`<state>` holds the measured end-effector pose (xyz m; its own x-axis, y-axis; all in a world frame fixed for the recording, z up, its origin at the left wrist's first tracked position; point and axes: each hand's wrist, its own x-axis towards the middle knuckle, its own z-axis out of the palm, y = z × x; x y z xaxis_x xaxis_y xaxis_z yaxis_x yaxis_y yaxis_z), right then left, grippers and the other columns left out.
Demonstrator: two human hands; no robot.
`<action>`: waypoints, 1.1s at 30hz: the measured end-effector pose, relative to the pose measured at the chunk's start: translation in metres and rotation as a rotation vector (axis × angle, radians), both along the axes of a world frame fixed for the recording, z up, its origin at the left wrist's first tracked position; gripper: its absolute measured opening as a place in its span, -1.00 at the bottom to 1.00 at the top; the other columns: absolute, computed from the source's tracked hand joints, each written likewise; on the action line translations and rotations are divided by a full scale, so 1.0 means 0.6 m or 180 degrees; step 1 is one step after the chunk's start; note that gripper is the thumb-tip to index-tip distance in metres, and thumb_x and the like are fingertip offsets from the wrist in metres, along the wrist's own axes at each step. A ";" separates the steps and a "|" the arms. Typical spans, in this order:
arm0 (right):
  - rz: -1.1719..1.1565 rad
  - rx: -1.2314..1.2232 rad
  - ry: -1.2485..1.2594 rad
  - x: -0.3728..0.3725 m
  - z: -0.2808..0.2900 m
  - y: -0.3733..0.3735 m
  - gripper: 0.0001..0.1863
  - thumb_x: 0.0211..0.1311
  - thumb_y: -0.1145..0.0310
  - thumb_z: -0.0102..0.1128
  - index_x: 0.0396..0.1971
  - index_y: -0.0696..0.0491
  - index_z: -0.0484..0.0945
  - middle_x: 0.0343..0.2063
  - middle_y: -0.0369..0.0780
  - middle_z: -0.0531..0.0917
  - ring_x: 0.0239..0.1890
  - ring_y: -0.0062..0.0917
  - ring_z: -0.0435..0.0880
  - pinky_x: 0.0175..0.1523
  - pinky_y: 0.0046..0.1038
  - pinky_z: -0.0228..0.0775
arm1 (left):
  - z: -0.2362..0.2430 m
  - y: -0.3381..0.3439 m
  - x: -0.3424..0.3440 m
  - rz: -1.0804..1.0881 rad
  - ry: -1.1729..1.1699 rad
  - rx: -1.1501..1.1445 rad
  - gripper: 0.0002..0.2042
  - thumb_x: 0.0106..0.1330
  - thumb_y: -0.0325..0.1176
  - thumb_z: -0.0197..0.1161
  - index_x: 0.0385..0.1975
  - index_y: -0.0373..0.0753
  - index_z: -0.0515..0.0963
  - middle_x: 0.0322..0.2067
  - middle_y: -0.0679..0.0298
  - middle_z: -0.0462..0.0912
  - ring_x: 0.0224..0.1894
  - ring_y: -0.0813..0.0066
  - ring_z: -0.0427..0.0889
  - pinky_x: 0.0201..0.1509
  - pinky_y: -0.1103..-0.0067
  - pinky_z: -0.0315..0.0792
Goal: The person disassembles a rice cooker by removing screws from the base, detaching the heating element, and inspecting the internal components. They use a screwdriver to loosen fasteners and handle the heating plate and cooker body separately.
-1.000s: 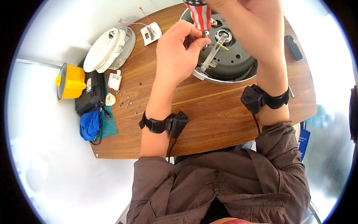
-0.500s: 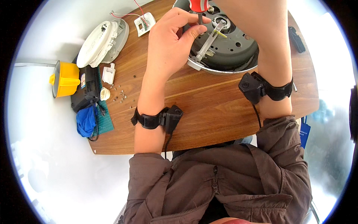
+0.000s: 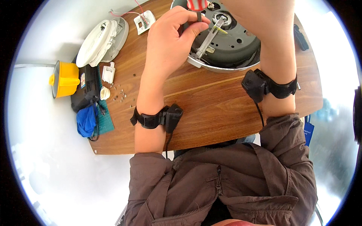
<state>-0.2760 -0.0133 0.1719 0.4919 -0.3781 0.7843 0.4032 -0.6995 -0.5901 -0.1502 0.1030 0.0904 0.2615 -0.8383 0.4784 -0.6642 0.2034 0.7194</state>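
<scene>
My left hand (image 3: pixel 169 39) is closed, with thumb and forefinger pinched around the shaft of a screwdriver (image 3: pixel 198 5) that has a red-and-white handle. The screwdriver stands upright over the left part of a round grey metal appliance housing (image 3: pixel 237 47) with a silver rim. Its tip is hidden behind my fingers. Across the housing runs a flat metal bracket (image 3: pixel 209 39), reaching from the rim to a round central fitting (image 3: pixel 222 19). My right forearm comes over the housing from the right. The right hand itself lies beyond the top edge, so its grip is hidden.
Left on the wooden table (image 3: pixel 203 120) are white plastic covers (image 3: pixel 96 43), a wired white panel (image 3: pixel 144 22), several loose screws (image 3: pixel 121 96), a black box (image 3: pixel 86 90), a yellow container (image 3: pixel 67 79) and a blue cloth (image 3: pixel 86 122). At right lies a black object (image 3: pixel 301 37).
The table and everything on it sit slightly higher and further left in the picture. My left hand keeps its pinch on the screwdriver, whose handle shows less at the top edge.
</scene>
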 end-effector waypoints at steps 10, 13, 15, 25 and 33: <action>0.0123 0.0036 0.0009 0.005 -0.004 -0.001 -0.67 0.39 0.44 0.31 0.10 0.17 0.58 -0.37 -0.38 0.54 -0.33 -0.77 0.48 -0.23 -0.71 0.35 | 0.005 0.013 0.010 -0.0051 -0.0308 0.0163 -0.86 0.31 -0.50 0.30 -0.20 -0.23 0.73 -0.35 0.27 0.61 -0.45 0.40 0.54 -0.34 0.53 0.41; 0.0044 0.0039 0.0018 -0.010 0.006 -0.005 -0.67 0.40 0.44 0.31 0.10 0.18 0.58 -0.37 -0.38 0.54 -0.33 -0.77 0.49 -0.23 -0.71 0.36 | 0.008 0.004 0.012 -0.0220 -0.0288 0.0159 -0.82 0.33 -0.59 0.22 -0.18 -0.26 0.72 -0.32 0.36 0.58 -0.44 0.60 0.46 -0.35 0.64 0.34; 0.0071 0.0060 0.0011 -0.013 0.006 -0.003 -0.67 0.40 0.44 0.31 0.10 0.18 0.58 -0.37 -0.38 0.54 -0.33 -0.77 0.49 -0.23 -0.71 0.36 | 0.008 0.006 0.014 -0.0206 -0.0394 0.0188 -0.82 0.32 -0.60 0.20 -0.19 -0.27 0.71 -0.31 0.35 0.58 -0.44 0.58 0.47 -0.34 0.63 0.35; 0.0119 0.0097 -0.0006 -0.023 0.009 -0.001 -0.67 0.40 0.45 0.30 0.11 0.18 0.57 -0.36 -0.37 0.55 -0.32 -0.76 0.50 -0.22 -0.70 0.37 | 0.023 0.006 0.013 -0.0206 -0.0608 0.0098 -0.88 0.26 -0.60 0.19 -0.25 -0.33 0.60 -0.33 0.15 0.53 -0.39 0.23 0.55 -0.30 0.46 0.43; 0.0051 0.0063 0.0068 -0.016 0.002 0.002 -0.67 0.40 0.45 0.29 0.11 0.18 0.57 -0.36 -0.36 0.56 -0.32 -0.76 0.51 -0.22 -0.70 0.39 | 0.018 0.001 0.013 -0.0267 -0.0607 0.0018 -0.89 0.21 -0.63 0.20 -0.27 -0.36 0.53 -0.32 0.08 0.50 -0.28 0.10 0.55 -0.23 0.40 0.44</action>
<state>-0.2857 -0.0122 0.1728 0.5145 -0.3854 0.7660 0.4014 -0.6811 -0.6124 -0.1424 0.1034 0.1011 0.0958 -0.8562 0.5077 -0.7693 0.2600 0.5836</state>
